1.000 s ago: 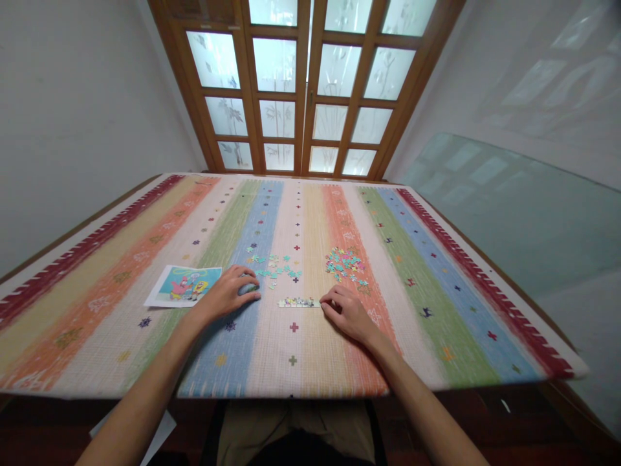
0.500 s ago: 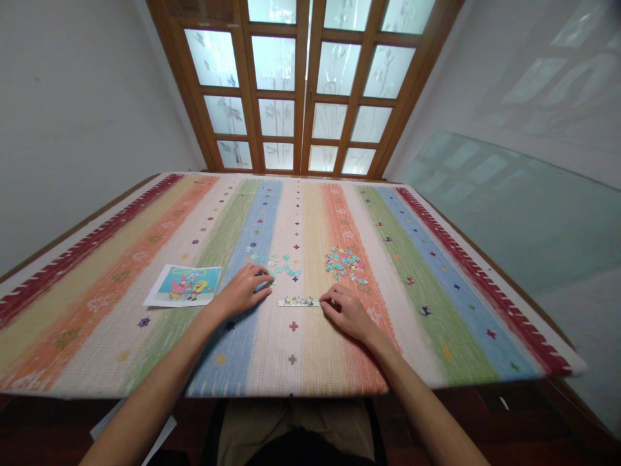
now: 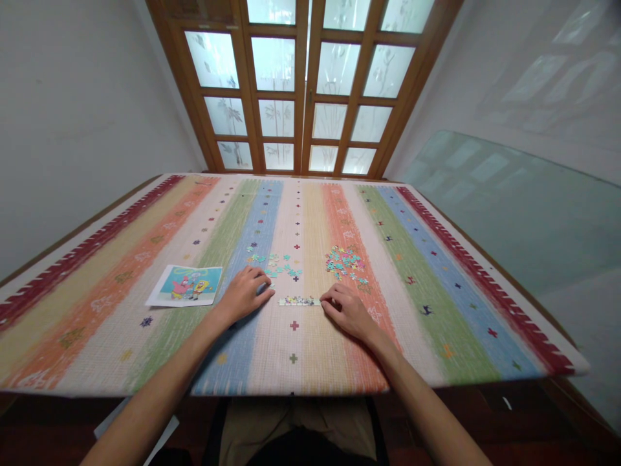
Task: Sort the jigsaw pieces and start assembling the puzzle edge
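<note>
A narrow strip of joined jigsaw puzzle pieces (image 3: 299,301) lies on the striped cloth in front of me. My right hand (image 3: 347,310) is closed at the strip's right end, thumb and forefinger pinched on its edge. To the left, my left hand (image 3: 245,293) rests on the cloth with bent fingers; a gap shows between thumb and fingers, and nothing is visible in it. Just beyond its fingertips lie scattered teal puzzle pieces (image 3: 286,267). A denser heap of mixed-colour pieces (image 3: 343,259) sits beyond my right hand.
A printed cartoon picture (image 3: 187,285) lies left of my left hand. The striped tablecloth (image 3: 291,375) covers the table up to its front edge. Behind the table stand wooden glazed doors (image 3: 301,97), and a glass panel (image 3: 509,213) leans at the right wall.
My left hand's fingers have drawn in and curled, pulling back slightly from the teal pieces. The right hand and the strip have hardly moved.
</note>
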A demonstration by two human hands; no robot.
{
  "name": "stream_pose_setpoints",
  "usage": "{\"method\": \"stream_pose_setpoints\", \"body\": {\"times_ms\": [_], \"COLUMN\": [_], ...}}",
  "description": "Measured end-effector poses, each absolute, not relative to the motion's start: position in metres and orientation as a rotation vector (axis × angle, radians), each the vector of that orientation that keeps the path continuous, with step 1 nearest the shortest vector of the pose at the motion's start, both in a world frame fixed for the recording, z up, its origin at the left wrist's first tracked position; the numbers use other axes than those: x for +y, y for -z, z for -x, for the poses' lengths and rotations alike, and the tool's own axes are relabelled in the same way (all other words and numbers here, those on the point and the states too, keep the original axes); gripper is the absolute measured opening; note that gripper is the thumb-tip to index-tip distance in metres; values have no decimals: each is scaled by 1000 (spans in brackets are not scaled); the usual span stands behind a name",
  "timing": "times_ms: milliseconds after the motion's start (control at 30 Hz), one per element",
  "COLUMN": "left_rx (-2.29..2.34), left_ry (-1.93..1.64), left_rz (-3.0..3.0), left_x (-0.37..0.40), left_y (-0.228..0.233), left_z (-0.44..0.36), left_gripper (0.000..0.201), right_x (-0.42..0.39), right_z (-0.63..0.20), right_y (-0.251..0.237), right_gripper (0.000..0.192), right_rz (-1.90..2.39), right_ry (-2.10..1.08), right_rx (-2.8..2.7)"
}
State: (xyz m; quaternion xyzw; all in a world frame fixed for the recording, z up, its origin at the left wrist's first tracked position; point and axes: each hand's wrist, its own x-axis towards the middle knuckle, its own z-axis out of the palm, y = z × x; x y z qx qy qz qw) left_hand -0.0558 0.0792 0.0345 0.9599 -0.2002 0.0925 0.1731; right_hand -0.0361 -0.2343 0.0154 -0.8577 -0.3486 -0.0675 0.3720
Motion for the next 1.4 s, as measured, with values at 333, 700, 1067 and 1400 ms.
{"method": "stream_pose_setpoints", "body": {"times_ms": [333,700,1067,1400], "left_rx": [-441,-628,-622,-601], "left_ry": [-349,-285,-275,-314], "left_rz": [-2709,-2610,-2562,-2537], "left_x": [66,46,44,41], "left_y": [-34,-30,-26,-25], "left_z": [61,87,103,106], "left_gripper": [20,20,14,14], "right_x": [-233,-235,-238,-237], "right_z": [38,37,47,50], "right_y": [-17,-16,-15,-16], "right_gripper": [8,9,14,15], "right_rz": [2198,2188,2194,2187], "right_ry": [169,168,135,97], "right_rx": [-867,-896,-898,-877]}}
